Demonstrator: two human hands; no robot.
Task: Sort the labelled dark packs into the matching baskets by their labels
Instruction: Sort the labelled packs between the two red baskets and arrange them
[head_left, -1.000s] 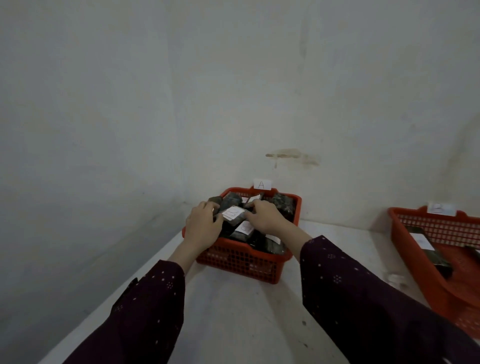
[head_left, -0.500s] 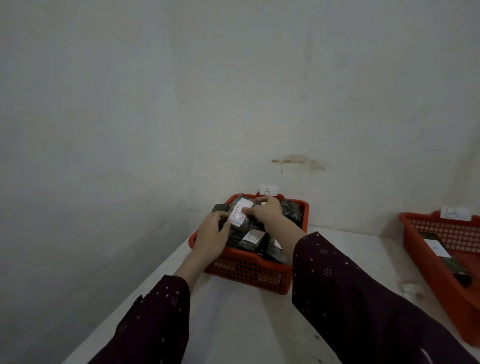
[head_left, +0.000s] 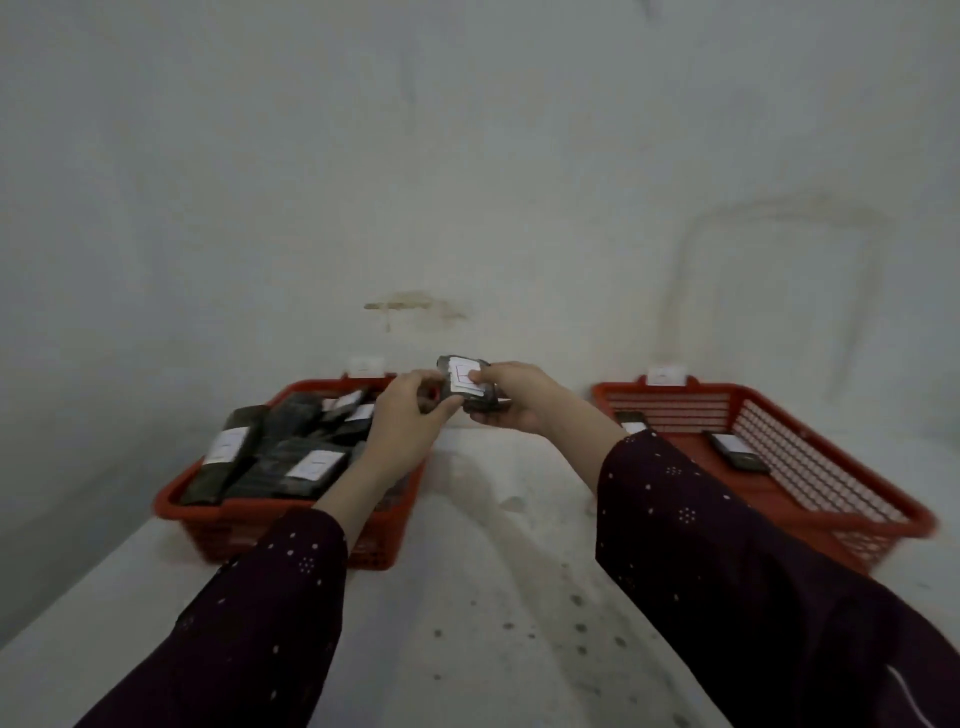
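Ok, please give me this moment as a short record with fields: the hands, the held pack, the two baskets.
held pack: dark, white-labelled, in the air between the baskets; letter too blurred to read
left hand: holds its left end
right hand: grips its right end
left basket: red, full of dark packs
right basket: red, two packs inside

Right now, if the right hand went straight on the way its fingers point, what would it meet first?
Likely the left hand, just left of it and also holding the pack; the right hand points that way. Depth is unclear.
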